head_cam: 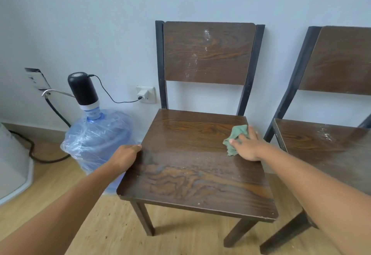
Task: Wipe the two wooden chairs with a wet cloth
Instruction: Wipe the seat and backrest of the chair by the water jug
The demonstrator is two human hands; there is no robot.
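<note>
Left hand (124,157) gripping chair (190,166), water jug (94,142) beside

1. This looks like a plain room in a home or small lodging. A pale blue painted wall (100,24) fills the upper half, and a light wood-look floor (190,234) with a skirting board (40,129) fills the lower part.
2. At centre left a large blue water bottle (96,140) wrapped in clear plastic stands on the floor. A black electric pump (82,88) sits on its neck, cabled to a wall socket (147,94).
3. 2 matching wood-grain chairs, the centre chair (190,174) and the right chair (331,58), stand backs against the wall.
4. At the left edge is a white appliance (12,164) of unclear kind, with a thick black cable (32,152) beside it.
</note>
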